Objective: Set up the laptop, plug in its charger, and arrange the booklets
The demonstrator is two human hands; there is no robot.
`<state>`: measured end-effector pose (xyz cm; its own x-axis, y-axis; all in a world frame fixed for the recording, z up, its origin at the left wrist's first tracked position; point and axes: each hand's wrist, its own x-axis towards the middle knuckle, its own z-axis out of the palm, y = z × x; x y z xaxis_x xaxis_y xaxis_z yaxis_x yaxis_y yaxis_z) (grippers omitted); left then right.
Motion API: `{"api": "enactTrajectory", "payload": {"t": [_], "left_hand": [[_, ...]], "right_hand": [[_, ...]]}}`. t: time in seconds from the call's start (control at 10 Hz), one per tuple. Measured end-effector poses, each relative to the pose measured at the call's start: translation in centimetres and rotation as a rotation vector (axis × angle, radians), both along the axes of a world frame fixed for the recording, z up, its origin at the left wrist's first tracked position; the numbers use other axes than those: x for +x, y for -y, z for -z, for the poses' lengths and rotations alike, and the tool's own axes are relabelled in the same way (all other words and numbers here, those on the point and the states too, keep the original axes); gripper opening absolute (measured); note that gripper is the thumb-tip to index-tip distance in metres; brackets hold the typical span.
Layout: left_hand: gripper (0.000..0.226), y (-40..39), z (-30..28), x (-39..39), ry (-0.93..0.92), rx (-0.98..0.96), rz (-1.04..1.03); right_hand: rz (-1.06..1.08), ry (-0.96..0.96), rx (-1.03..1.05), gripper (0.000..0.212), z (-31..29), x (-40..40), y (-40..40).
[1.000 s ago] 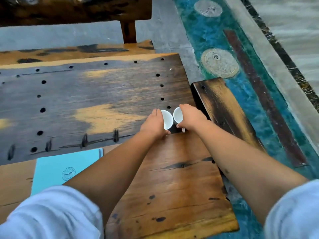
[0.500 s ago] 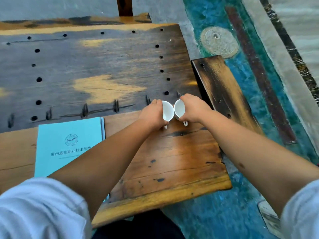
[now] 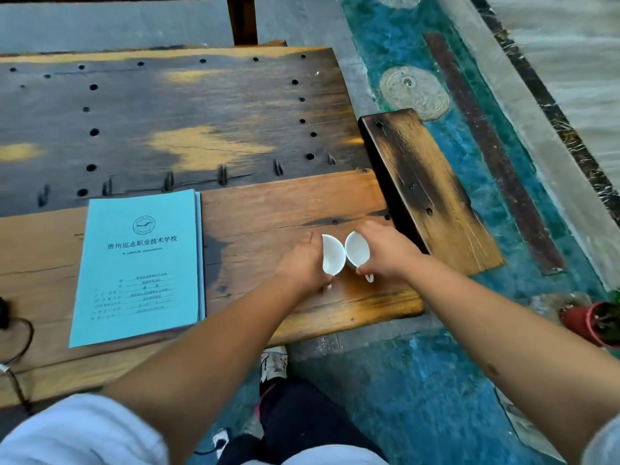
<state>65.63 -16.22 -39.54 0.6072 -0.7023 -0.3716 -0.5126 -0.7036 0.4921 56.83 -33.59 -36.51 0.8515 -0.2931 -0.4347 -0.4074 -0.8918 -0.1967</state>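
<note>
A stack of light-blue booklets (image 3: 141,266) lies flat on the wooden table (image 3: 268,209), left of my hands. My left hand (image 3: 303,263) grips a small white cup (image 3: 332,255) and my right hand (image 3: 385,255) grips a second white cup (image 3: 357,251). Both cups are tilted on their sides with their rims almost touching, just above the table's near right corner. A black charger cable (image 3: 16,340) trails over the table's left near edge. No laptop is in view.
A dark burnt-wood bench board (image 3: 426,193) juts out to the right of the table. A red flowerpot (image 3: 593,322) stands on the blue floor at right. My leg and shoe (image 3: 275,364) are below the table edge, beside a white socket (image 3: 219,441).
My hands, with the two cups, have come nearer to the table's front edge. The view has tipped downward, which brings the whole booklet stack, the cable and my legs into sight.
</note>
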Motion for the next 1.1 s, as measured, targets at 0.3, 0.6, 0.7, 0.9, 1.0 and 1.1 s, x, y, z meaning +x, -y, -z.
{"api": "enactTrajectory", "payload": {"t": [0.3, 0.6, 0.7, 0.9, 1.0, 1.1], "left_hand": [[0.094, -2.6, -0.5, -6.2, 0.019, -0.046, -0.038], [0.098, -3.6, -0.5, -8.2, 0.015, -0.063, -0.038], [0.098, -3.7, -0.5, -8.7, 0.019, -0.061, -0.052], [0.111, -3.5, -0.2, -9.2, 0.044, 0.04, -0.027], [0.114, -3.2, -0.9, -9.6, 0.055, 0.076, -0.023], [0.116, -3.2, -1.7, -10.1, 0.094, 0.075, -0.024]], "right_hand": [[-0.042, -0.004, -0.019, 0.093, -0.5, -5.5, -2.4], [-0.08, 0.007, 0.001, 0.096, -0.3, -7.9, -2.7], [-0.093, 0.015, 0.006, 0.094, -0.3, -8.3, -2.8], [-0.095, 0.009, 0.025, 0.092, -0.5, -8.4, -2.7], [-0.091, -0.016, 0.023, 0.093, -1.1, -8.5, -2.6], [-0.06, -0.011, 0.018, 0.102, -1.0, -9.3, -2.7]]}}
